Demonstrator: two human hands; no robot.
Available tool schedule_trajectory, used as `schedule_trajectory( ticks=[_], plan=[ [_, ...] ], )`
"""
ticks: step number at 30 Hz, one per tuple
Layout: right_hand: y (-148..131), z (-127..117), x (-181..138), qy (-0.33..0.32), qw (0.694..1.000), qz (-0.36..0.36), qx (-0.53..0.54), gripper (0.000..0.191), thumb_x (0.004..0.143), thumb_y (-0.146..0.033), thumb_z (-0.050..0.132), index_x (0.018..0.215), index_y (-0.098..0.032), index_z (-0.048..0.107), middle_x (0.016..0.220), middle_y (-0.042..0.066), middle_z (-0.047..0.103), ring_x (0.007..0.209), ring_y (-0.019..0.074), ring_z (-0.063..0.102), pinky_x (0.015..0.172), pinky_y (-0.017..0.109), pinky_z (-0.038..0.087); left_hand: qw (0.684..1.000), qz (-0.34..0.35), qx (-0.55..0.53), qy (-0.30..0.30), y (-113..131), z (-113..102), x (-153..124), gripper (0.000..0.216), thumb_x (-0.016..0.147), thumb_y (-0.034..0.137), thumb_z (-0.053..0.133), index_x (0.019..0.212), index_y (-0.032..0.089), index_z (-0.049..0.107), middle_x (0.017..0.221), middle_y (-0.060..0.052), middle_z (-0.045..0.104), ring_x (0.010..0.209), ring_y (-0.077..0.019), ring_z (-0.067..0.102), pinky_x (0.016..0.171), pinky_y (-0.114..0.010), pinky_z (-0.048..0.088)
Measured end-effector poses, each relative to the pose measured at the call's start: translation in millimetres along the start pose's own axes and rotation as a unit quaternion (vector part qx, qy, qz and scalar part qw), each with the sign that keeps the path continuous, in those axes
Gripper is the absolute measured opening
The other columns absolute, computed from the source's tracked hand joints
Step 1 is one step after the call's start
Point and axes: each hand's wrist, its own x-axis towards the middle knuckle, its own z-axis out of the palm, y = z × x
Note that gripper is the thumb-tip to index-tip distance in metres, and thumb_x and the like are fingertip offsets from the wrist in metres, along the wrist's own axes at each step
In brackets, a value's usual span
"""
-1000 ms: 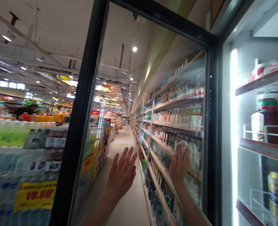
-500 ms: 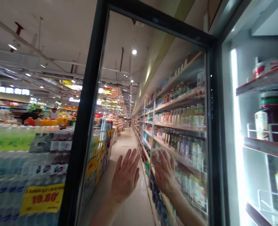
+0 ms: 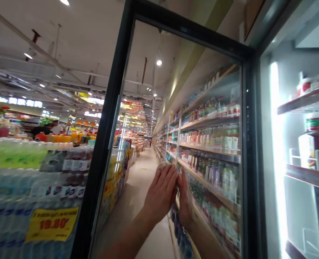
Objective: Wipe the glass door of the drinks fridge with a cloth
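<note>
A cooler's glass door [image 3: 246,151] with a black frame stands open in front of me. My left hand [image 3: 161,194] lies flat against the pane, fingers stretched out and together. Just right of it and partly behind it, my right hand [image 3: 185,205] presses a whitish cloth [image 3: 163,166] to the glass; only the cloth's top edge shows above the fingers. The two hands overlap near the middle of the pane. Through the glass I see the aisle and long drink shelves [image 3: 210,144].
The lit cooler interior is on the right, with shelves [image 3: 308,174] and a dark red juice bottle [image 3: 317,140]. On the left, stacked bottled drinks [image 3: 27,187] carry a yellow price sign [image 3: 50,225]. Beyond them stand people [image 3: 42,128].
My right hand has slid the cloth leftward and slightly up across the glass, from the right part of the pane to meet my left hand. The left hand rose a little.
</note>
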Motion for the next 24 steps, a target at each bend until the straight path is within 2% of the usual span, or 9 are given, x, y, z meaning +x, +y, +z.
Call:
schedule_trajectory(
  ticks=[5,8,11,14,17,19,20,22,24],
  plan=[
    [52.0,-17.9,15.6,0.079,0.976,0.000,-0.205,0.052,0.091,-0.028,0.031,0.143,-0.024,0.023,0.146,0.011,0.033,0.138,0.0268,0.022,0.107,0.054,0.020,0.998,0.017,0.056,0.002,-64.4,-10.0,40.3,0.045,0.087,0.017,0.039,0.132,0.012,0.040,0.138,-0.010,0.044,0.137,-0.0210,0.021,0.112,-0.041,0.025],
    [61.9,-20.9,15.0,0.059,0.963,-0.020,-0.260,0.055,0.090,-0.026,0.035,0.143,-0.023,0.022,0.147,0.013,0.031,0.138,0.0269,0.021,0.108,0.053,0.020,0.992,-0.090,0.073,0.052,-101.5,-31.8,64.8,0.046,0.082,0.010,0.043,0.129,0.011,0.041,0.146,-0.015,0.029,0.139,-0.0278,0.010,0.110,-0.050,0.026],
    [59.6,-21.1,10.9,0.071,0.963,-0.024,-0.258,0.054,0.090,-0.025,0.033,0.143,-0.022,0.021,0.147,0.013,0.031,0.138,0.0260,0.021,0.107,0.053,0.022,0.992,-0.089,0.053,0.068,-79.6,-31.2,60.1,0.043,0.081,0.012,0.043,0.124,0.008,0.044,0.144,-0.018,0.029,0.139,-0.0315,0.008,0.109,-0.053,0.026],
    [59.0,-22.7,8.6,0.075,0.966,-0.040,-0.246,0.053,0.091,-0.024,0.031,0.143,-0.023,0.022,0.147,0.012,0.031,0.138,0.0255,0.023,0.107,0.053,0.022,0.994,0.098,-0.017,-0.040,-30.7,-11.0,37.4,0.038,0.083,0.033,0.048,0.111,0.009,0.054,0.133,-0.014,0.047,0.136,-0.0294,0.024,0.111,-0.042,0.029],
    [62.0,-23.5,8.2,0.075,0.967,-0.054,-0.238,0.052,0.090,-0.024,0.030,0.142,-0.024,0.025,0.147,0.011,0.030,0.138,0.0254,0.024,0.108,0.053,0.022,0.983,0.173,0.000,-0.059,-30.1,-3.6,41.7,0.019,0.087,0.026,0.046,0.097,0.017,0.060,0.129,-0.005,0.052,0.132,-0.0215,0.033,0.111,-0.036,0.030],
    [63.5,-23.1,8.3,0.080,0.967,-0.054,-0.235,0.051,0.090,-0.024,0.031,0.141,-0.024,0.027,0.147,0.011,0.031,0.137,0.0257,0.024,0.108,0.053,0.021,0.993,0.106,0.044,-0.015,-60.4,-13.5,63.7,0.019,0.087,0.017,0.043,0.095,0.017,0.059,0.132,-0.006,0.050,0.134,-0.0199,0.030,0.108,-0.035,0.033],
    [63.9,-22.7,8.2,0.084,0.967,-0.054,-0.234,0.051,0.090,-0.025,0.032,0.141,-0.024,0.027,0.147,0.011,0.031,0.137,0.0258,0.025,0.108,0.053,0.021,0.997,0.019,0.071,0.022,-77.1,-19.9,75.5,0.020,0.086,0.018,0.043,0.098,0.018,0.059,0.135,-0.006,0.047,0.135,-0.0204,0.027,0.106,-0.037,0.035],
    [64.1,-22.2,8.2,0.089,0.967,-0.054,-0.233,0.051,0.090,-0.024,0.032,0.140,-0.023,0.028,0.146,0.011,0.032,0.137,0.0261,0.025,0.108,0.053,0.022,0.991,-0.073,0.092,0.057,-98.8,-28.6,89.2,0.029,0.085,0.015,0.043,0.112,0.012,0.053,0.144,-0.016,0.031,0.138,-0.0305,0.014,0.107,-0.051,0.030],
    [63.9,-22.2,8.1,0.089,0.967,-0.055,-0.233,0.051,0.090,-0.023,0.033,0.140,-0.023,0.028,0.146,0.011,0.032,0.137,0.0261,0.026,0.107,0.053,0.022,0.995,-0.050,0.085,0.033,-97.0,-27.9,83.7,0.037,0.083,0.016,0.047,0.119,0.008,0.049,0.146,-0.020,0.024,0.138,-0.0348,0.009,0.107,-0.053,0.028]
  ],
)
